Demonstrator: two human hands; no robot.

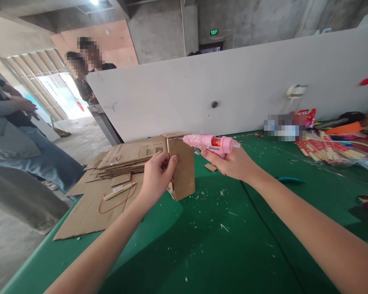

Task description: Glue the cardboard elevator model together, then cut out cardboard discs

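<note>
A small cardboard box [184, 171] stands upright on the green tabletop, and my left hand [158, 173] grips its left side, thumb on the near face. In my right hand [230, 161] is a pink hot glue gun [207, 143], its fingers wrapped round the handle. The gun's nozzle points left at the top edge of the box; whether it touches cannot be made out. A pale glue stick end [236, 144] sticks out at the gun's back. The far side of the box is hidden.
Flattened cardboard sheets [129, 157] lie at the left, with a wooden stick [119, 191] and red string on them. A dark cord [263, 220] crosses the green table [221, 261]. Packets [328, 147] are at the right, behind them a white partition [171, 98]. People stand at left.
</note>
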